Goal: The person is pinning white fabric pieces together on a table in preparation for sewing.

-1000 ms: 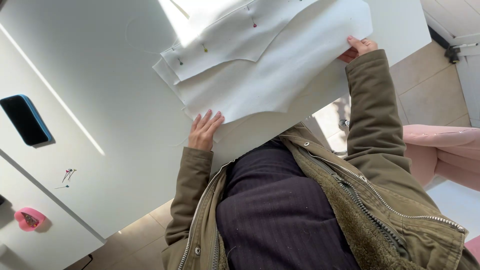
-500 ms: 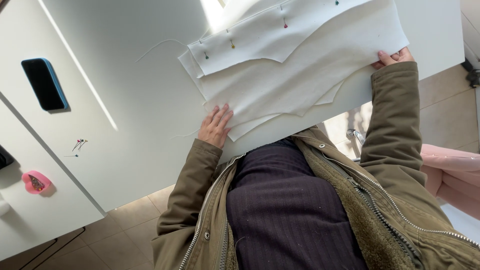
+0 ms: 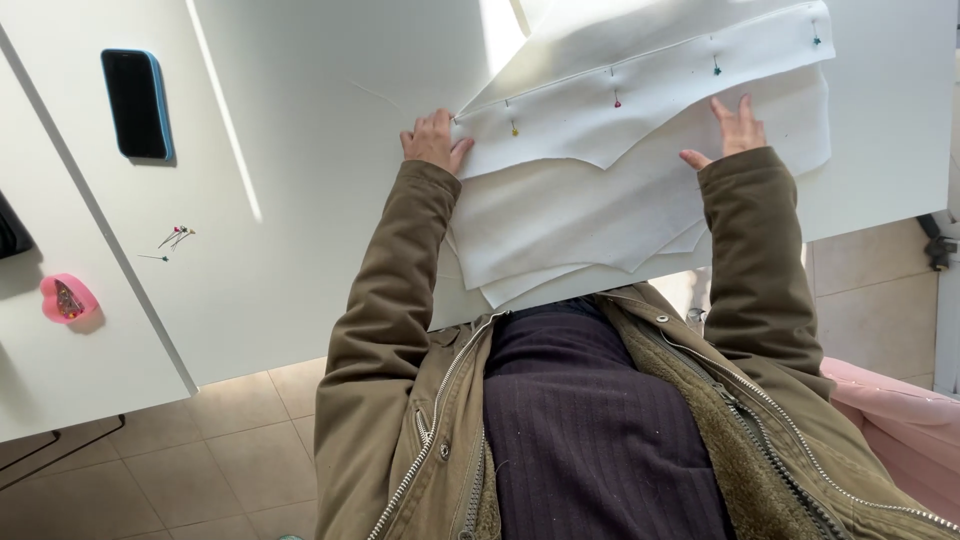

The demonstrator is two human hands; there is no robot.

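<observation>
On the white table (image 3: pixel 330 200), the stack of white fabric pieces (image 3: pixel 600 190) is the landmark for everything else. It lies at the table's near edge, straight ahead of the person's body, and its lowest layers hang a little past that edge toward the dark striped top. A row of coloured-headed pins (image 3: pixel 615 100) runs along the upper piece, just beyond both hands.

Far to the left of the fabric, on a second, lower white surface, sits a small pink heart-shaped dish (image 3: pixel 67 298); something small and multicoloured lies in it, too tiny to make out. Between that dish and the fabric, a few loose pins (image 3: pixel 172 240) lie on the bare tabletop. Farther from the person, left of the fabric, a dark phone in a blue case (image 3: pixel 137 103) lies flat.

Left of the fabric the tabletop is open all the way to its slanted left edge. To the right of the fabric only a narrow strip of table remains before the right edge, with tiled floor beyond and a pink seat (image 3: pixel 900 420) lower right.

The left hand (image 3: pixel 432 142) rests palm down at the fabric's left corner, fingers bent, touching the cloth's edge without visibly pinching it. The right hand (image 3: pixel 730 130) lies flat on the fabric's right part, fingers spread wide and pressing down, gripping nothing. Both olive sleeves reach forward from the body.
</observation>
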